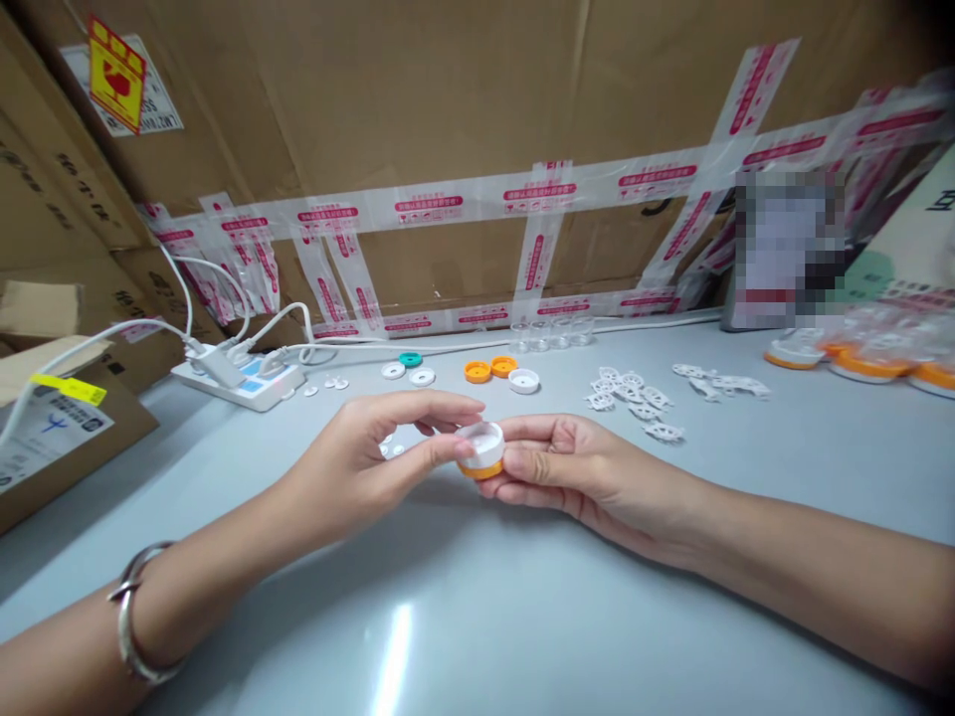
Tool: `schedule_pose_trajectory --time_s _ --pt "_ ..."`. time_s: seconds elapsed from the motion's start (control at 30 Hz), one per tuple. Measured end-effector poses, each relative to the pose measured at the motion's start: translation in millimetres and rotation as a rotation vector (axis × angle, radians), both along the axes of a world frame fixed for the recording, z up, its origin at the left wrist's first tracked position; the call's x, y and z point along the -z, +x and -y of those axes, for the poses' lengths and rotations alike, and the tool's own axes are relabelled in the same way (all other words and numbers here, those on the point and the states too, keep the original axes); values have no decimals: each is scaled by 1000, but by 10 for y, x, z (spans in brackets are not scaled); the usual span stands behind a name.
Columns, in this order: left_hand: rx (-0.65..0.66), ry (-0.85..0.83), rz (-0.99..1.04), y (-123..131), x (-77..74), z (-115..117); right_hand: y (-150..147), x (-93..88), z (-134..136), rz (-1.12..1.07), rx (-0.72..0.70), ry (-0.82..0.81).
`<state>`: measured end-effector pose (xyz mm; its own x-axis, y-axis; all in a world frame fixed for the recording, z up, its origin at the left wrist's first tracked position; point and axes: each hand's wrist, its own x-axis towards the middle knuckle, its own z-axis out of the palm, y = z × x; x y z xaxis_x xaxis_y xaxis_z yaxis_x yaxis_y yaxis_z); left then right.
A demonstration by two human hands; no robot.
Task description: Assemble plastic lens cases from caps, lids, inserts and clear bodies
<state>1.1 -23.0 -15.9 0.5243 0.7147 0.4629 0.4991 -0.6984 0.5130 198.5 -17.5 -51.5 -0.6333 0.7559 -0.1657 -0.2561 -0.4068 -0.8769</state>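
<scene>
Shining under the light, the pale grey counter [522, 617] is carrying orange rings [490, 369], white caps [407, 373] and a power strip [239, 381]. Taped cardboard boxes [418, 119] are standing behind it. Both the left hand [365, 457] and the right hand [574, 467] are holding a small white-and-orange lid [481, 449] just above the counter, fingers clamped on its rim.

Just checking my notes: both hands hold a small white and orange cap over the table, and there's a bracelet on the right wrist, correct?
Not quite. The bracelet is on the left wrist, as the head view shows. Both the left hand and right hand do hold the white and orange cap.
</scene>
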Motion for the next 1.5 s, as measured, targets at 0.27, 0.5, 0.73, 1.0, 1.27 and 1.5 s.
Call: schedule_pose_trajectory --time_s 0.27,0.5,0.73,1.0,1.27,1.5 --pt "161 301 -133 -78 -15 -34 53 -25 -27 -41 -30 -14" --pt "194 632 -191 -35 68 -25 41 -2 -16 -8 -32 66" --pt "137 712 -193 -1 121 14 14 -11 19 16 4 66" --pt "158 756 -242 -24 156 -1 14 25 14 87 58 39" --pt "145 677 -256 -32 139 -21 1 19 31 180 126 114" --pt "170 393 -200 -18 195 -27 -1 -5 9 370 160 242"
